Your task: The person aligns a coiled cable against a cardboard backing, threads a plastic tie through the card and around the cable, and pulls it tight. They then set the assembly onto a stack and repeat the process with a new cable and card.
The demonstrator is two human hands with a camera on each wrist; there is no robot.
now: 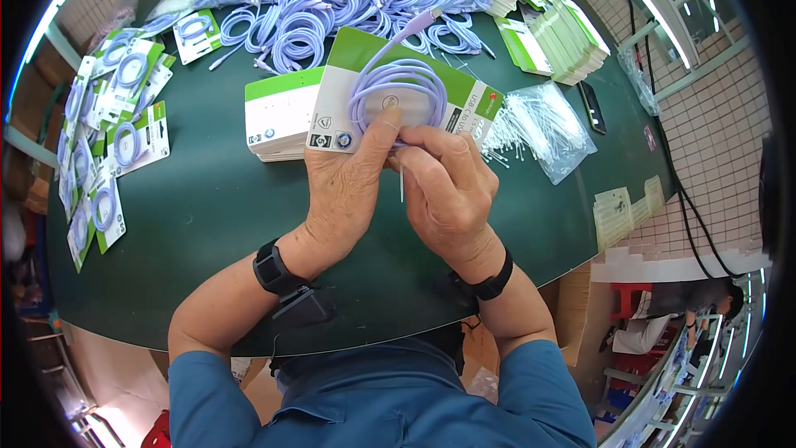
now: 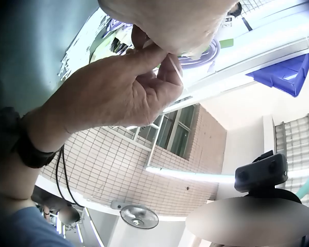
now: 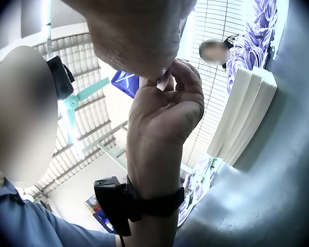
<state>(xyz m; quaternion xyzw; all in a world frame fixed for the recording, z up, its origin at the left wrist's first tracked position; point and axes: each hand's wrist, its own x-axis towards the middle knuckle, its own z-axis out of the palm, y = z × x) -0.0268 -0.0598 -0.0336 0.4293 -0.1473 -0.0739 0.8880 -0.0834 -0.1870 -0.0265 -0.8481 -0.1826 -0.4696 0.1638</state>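
Note:
Over the table, my left hand [image 1: 344, 187] holds a green-and-white packaging card [image 1: 333, 120], its thumb pressed on the card's front. A coiled lilac USB cable [image 1: 419, 75] lies against that card, with one plug end sticking up past the top edge. My right hand [image 1: 454, 187] is at the card's lower edge, fingers and thumb pinched together beside the left thumb. A thin white cable tie [image 1: 402, 185] hangs down from its fingertips; the left wrist view also shows the white strip [image 2: 176, 69]. The hands hide the back of the card.
A stack of blank cards [image 1: 282, 112] stands just behind the left hand. Loose cable ties in a clear bag [image 1: 551, 129] lie to the right, near a phone [image 1: 592, 108]. A heap of lilac cables [image 1: 332, 0] covers the back. Carded cables [image 1: 128, 145] pile up at left.

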